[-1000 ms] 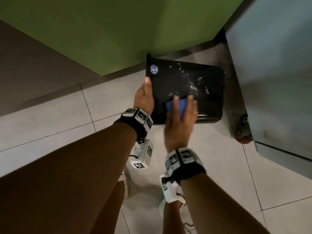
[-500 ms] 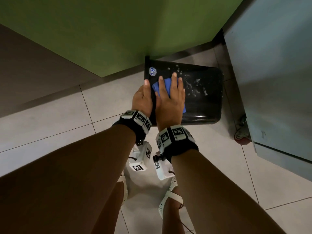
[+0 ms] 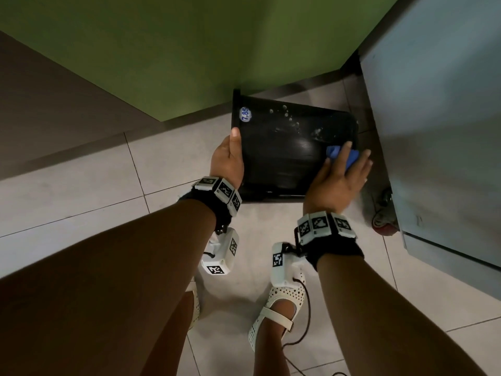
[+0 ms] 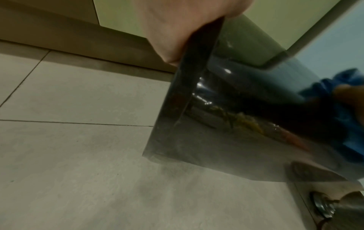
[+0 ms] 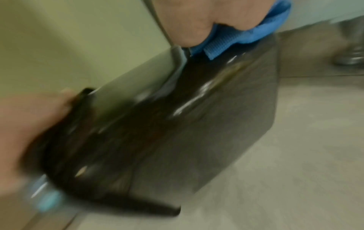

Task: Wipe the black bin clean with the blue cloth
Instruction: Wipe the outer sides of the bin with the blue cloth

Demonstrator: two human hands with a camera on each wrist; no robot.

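Observation:
The black bin [image 3: 284, 147] lies on its side on the tiled floor, its rim to the left, with a white price sticker [image 3: 245, 114] and white specks [image 3: 287, 118] on its upper side. My left hand [image 3: 227, 158] grips the rim, thumb on top; the left wrist view shows that left hand [image 4: 177, 28] clamped over the bin [image 4: 216, 140] edge. My right hand [image 3: 333, 183] presses the bunched blue cloth [image 3: 333, 153] onto the bin's right end, fingers spread and nearly straight. The blurred right wrist view shows the blue cloth [image 5: 236, 37] under the palm, on the bin [image 5: 177, 132].
A grey cabinet [image 3: 433, 131] on a red castor [image 3: 385, 226] stands close to the right of the bin. A green wall [image 3: 189, 50] rises directly behind it. My feet in white shoes [image 3: 279, 308] stand on pale floor tiles [image 3: 81, 199] just in front.
My right hand has swept the cloth from the bin's left part near the sticker across to its right end. The left hand keeps its grip on the rim.

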